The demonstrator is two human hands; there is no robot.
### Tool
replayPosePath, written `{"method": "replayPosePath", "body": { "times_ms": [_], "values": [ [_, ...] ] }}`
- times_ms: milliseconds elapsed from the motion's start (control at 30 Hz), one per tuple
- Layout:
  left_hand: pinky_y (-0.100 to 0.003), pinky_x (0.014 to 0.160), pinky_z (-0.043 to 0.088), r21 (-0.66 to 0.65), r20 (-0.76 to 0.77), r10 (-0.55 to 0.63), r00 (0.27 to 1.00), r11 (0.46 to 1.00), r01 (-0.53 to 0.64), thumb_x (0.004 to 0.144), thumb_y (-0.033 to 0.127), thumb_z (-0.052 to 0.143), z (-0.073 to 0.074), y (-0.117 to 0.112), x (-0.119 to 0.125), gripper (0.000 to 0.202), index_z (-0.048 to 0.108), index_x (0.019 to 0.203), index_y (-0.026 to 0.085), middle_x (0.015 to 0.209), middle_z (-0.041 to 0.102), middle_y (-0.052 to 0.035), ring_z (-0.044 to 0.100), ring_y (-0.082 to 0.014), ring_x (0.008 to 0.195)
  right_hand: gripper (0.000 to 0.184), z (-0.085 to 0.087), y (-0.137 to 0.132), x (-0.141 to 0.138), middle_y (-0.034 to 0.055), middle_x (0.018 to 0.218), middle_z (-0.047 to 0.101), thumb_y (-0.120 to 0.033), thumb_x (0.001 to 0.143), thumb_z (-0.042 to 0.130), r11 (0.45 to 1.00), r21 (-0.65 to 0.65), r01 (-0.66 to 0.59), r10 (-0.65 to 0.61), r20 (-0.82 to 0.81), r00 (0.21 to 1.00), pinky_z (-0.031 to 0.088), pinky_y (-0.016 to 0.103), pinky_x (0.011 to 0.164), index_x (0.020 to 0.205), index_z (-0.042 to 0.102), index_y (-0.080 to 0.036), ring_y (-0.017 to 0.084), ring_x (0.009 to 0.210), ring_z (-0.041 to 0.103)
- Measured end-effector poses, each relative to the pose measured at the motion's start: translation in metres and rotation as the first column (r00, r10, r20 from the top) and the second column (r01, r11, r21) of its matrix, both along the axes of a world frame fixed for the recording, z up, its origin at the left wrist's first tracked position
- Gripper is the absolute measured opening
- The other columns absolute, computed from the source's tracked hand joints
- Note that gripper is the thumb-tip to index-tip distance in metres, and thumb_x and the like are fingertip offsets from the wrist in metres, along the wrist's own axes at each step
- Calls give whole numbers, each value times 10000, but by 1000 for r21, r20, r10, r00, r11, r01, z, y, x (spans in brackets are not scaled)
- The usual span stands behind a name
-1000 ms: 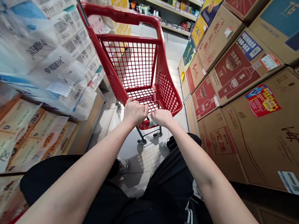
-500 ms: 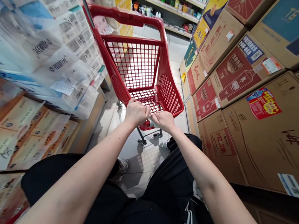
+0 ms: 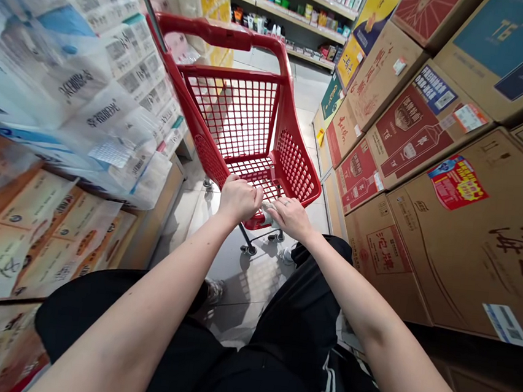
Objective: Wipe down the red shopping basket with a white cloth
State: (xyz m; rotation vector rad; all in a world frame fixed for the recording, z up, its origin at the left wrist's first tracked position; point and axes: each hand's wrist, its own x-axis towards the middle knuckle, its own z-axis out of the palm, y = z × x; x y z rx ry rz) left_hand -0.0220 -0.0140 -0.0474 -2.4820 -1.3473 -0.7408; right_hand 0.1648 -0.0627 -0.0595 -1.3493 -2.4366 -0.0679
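Observation:
A red shopping cart point(image 3: 230, 110) with grid walls stands in front of me, its basket bare. My left hand point(image 3: 241, 200) is closed in a fist at the basket's near end. Whatever its fingers hold is hidden behind the knuckles. Close on its right, my right hand point(image 3: 291, 216) has its fingers bent over a small whitish thing point(image 3: 268, 212), and a ring shows on one finger. That thing lies between the two hands, against the cart's near rim; its kind cannot be made out.
Plastic-wrapped packs point(image 3: 108, 107) are piled on the left, with orange and cream packs point(image 3: 40, 230) lower down. Cardboard cartons point(image 3: 461, 240) rise close on the right. Shelves of bottles and tubes point(image 3: 298, 8) stand beyond the cart. A tiled floor point(image 3: 237, 304) runs between.
My right hand has shifted slightly right, and its fingers now bend over the whitish thing with their backs more visible. My left hand and the cart stay nearly in place.

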Motion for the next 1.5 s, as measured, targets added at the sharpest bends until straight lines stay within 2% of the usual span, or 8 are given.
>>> {"method": "replayPosePath", "body": {
  "times_ms": [300,533,633,733,900,1133,1300,1500],
  "values": [
    [-431,845,386,3,21,-5,1000,1000,5,924,296,340,-3,2,-1,528,658,517,184,575,662,-93,579,-211,605,360,-16,-24,11,70,1311,611,-291,1004,366,999,45,-14,20,-141,990,325,419,1137,1275,591,-213,180,1292,477],
    [-431,845,382,6,12,-13,1000,1000,12,921,289,341,-3,5,-2,529,655,508,185,568,660,-92,570,-203,593,439,-22,-31,9,77,1447,491,-341,999,379,998,66,-8,8,-3,1000,254,437,1181,1407,487,-221,214,1416,328],
    [-433,849,385,7,3,11,1000,1000,-11,919,287,335,-4,6,-1,527,673,532,174,572,662,-99,583,-208,603,507,-25,-27,3,92,1409,510,-427,987,394,996,83,21,-25,47,999,229,444,1160,1454,420,-231,246,1354,375],
    [-430,856,386,9,4,12,1000,1000,-12,927,293,327,-3,5,0,537,673,537,168,578,668,-101,589,-211,612,490,-28,-16,-4,104,1247,595,-449,991,364,995,79,55,-62,87,994,278,436,1068,1416,460,-224,251,1175,470],
    [-433,847,382,-7,42,-8,999,1000,8,911,288,339,-2,4,0,516,652,514,179,568,659,-99,575,-212,601,469,-26,0,-7,122,1073,629,-491,993,307,997,67,29,-41,179,983,306,399,908,1143,627,-183,247,994,496],
    [-436,859,380,-3,40,-4,999,1000,4,898,281,344,-4,8,-4,498,655,520,186,558,650,-98,584,-213,611,568,-1,18,-23,85,958,701,-367,1034,140,984,-47,170,-161,150,976,322,329,829,951,666,-169,192,911,587],
    [-430,858,390,12,31,-4,1000,1000,3,903,273,345,-5,10,-8,502,641,505,195,558,651,-84,584,-210,605,607,15,25,-33,73,912,721,-420,1034,135,950,-174,260,-225,196,954,346,294,754,929,684,-183,177,848,625],
    [-421,850,392,-5,16,-18,1000,1000,18,907,277,355,-1,9,-9,498,632,503,189,572,657,-85,577,-204,604,454,-1,3,-7,97,1085,659,-430,1021,262,1000,6,26,-27,180,983,320,343,892,1101,635,-183,217,1024,531]
  ]
}}
